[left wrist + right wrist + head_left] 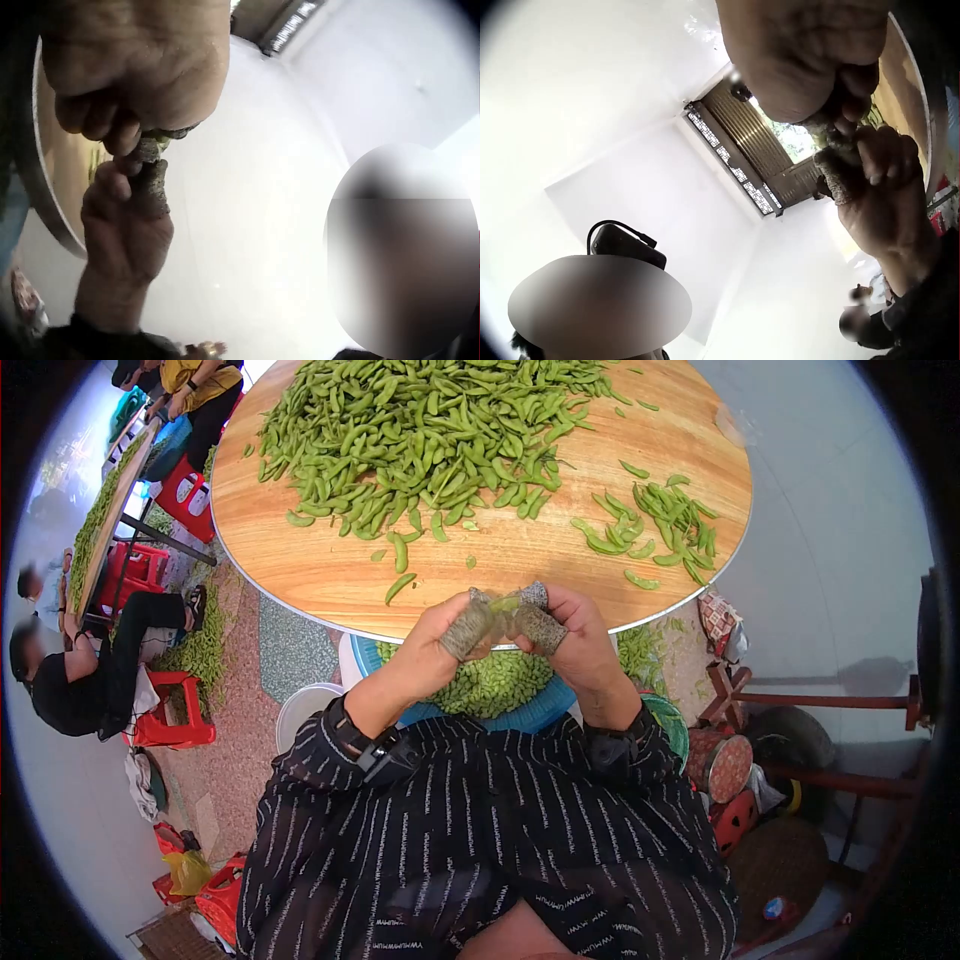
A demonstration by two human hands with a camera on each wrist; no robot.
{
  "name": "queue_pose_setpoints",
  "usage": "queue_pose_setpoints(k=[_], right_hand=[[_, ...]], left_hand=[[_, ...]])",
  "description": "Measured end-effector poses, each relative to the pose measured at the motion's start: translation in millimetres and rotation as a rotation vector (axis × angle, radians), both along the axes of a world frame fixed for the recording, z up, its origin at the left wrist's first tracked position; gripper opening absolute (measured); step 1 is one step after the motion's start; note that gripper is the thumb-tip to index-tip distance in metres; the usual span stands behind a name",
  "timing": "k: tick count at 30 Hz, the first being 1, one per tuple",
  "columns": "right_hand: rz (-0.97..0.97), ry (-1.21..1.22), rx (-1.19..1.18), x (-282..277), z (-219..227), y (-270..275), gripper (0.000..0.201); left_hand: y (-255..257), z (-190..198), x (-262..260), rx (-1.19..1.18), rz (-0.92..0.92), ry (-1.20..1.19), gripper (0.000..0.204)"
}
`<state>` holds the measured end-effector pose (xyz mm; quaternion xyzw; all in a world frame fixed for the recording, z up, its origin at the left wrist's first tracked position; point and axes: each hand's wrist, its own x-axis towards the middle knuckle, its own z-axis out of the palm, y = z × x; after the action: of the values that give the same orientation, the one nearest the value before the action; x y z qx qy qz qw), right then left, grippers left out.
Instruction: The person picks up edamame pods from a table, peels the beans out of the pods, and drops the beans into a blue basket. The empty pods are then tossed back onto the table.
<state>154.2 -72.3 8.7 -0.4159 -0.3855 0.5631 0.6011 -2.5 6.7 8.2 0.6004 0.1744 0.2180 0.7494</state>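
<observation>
Both hands meet at the near edge of the round wooden table (330, 575), above a blue basin (545, 705) of shelled green beans (490, 685). Between wrapped fingertips, my left hand (435, 645) and right hand (585, 645) pinch a green pod (507, 603), mostly covered by the fingers. Grey-brown wraps cover the thumbs and some fingers. In the left wrist view the left hand (142, 67) is above the right hand (124, 232); a bit of green shows between them. A large heap of pods (420, 440) lies across the table's far side.
A smaller pile of pods (675, 520) lies at the table's right. A white bucket (300, 715) stands left of the basin, a green basket (668, 725) to its right. Seated people and red stools (180, 710) are at the left; wooden frames (725, 695) stand at the right.
</observation>
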Motion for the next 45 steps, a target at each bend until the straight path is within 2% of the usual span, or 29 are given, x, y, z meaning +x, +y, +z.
queue_pose_setpoints(k=[1,3,4,6,7,9,12,16,18,19,21,22,24,25,27,30,33,35,45], right_hand=[[-0.010,0.006,-0.009,0.1,-0.6,-0.6,0.013],[-0.016,0.013,-0.021,-0.5,-1.1,-1.4,0.014],[-0.010,0.030,-0.036,-0.9,0.2,-1.9,0.016],[-0.004,0.046,-0.049,-2.0,6.8,-2.3,0.017],[-0.019,0.081,-0.112,-2.7,13.0,-3.2,0.016],[-0.037,0.117,-0.178,-2.8,14.8,-5.3,0.014],[0.002,0.073,-0.169,-1.2,9.8,-6.7,0.018],[-0.055,0.045,-0.114,-2.4,6.3,-1.9,0.022],[-0.088,0.015,-0.093,-5.5,7.5,-1.5,0.023],[-0.107,0.007,-0.119,-6.8,12.2,-1.6,0.022],[-0.123,-0.002,-0.142,-7.5,14.4,-2.5,0.021],[-0.131,0.006,-0.164,-6.6,13.6,-5.5,0.020],[-0.142,0.012,-0.190,-6.0,13.4,-8.7,0.019],[-0.090,0.010,-0.178,-6.1,14.5,-10.5,0.018],[-0.042,0.008,-0.170,-6.5,16.1,-12.7,0.016],[-0.058,-0.049,-0.172,-8.6,17.5,-10.8,0.015],[-0.072,-0.040,-0.195,-10.4,15.2,-8.7,0.015],[-0.040,0.032,-0.127,-10.0,10.8,-6.5,0.013],[-0.094,-0.013,-0.089,-13.0,0.1,-7.0,0.010]], left_hand=[[-0.5,2.6,-0.3,-0.003,0.000,0.000,0.026],[-1.4,12.0,-1.6,0.211,0.057,0.136,0.023],[-1.1,9.0,-0.7,0.210,0.061,0.137,0.023],[0.5,2.4,3.5,0.537,0.212,0.144,0.017],[0.3,4.5,3.0,0.536,0.212,0.144,0.017],[-0.8,13.1,1.6,0.961,0.272,0.240,0.013],[0.4,12.6,1.2,0.971,0.237,0.249,0.014],[-3.3,17.5,-1.3,1.009,0.220,0.255,0.016],[0.3,18.0,-5.9,0.897,0.112,0.225,0.018],[0.2,21.3,-7.3,0.897,0.115,0.227,0.018],[0.2,30.3,-9.4,0.484,0.079,0.390,0.022],[-0.8,31.5,-9.4,0.484,0.079,0.390,0.022],[-4.5,31.4,-7.6,0.641,0.188,0.354,0.023],[-3.9,26.1,-5.9,0.637,0.184,0.354,0.023],[-1.5,13.0,-1.5,1.107,0.290,0.246,0.021],[-6.2,18.9,-1.6,1.244,0.303,0.358,0.023],[-7.6,16.9,-2.6,1.300,0.295,0.400,0.027],[-8.3,16.8,-3.2,1.307,0.285,0.416,0.030],[-12.5,13.2,2.0,1.289,0.279,0.393,0.042]])
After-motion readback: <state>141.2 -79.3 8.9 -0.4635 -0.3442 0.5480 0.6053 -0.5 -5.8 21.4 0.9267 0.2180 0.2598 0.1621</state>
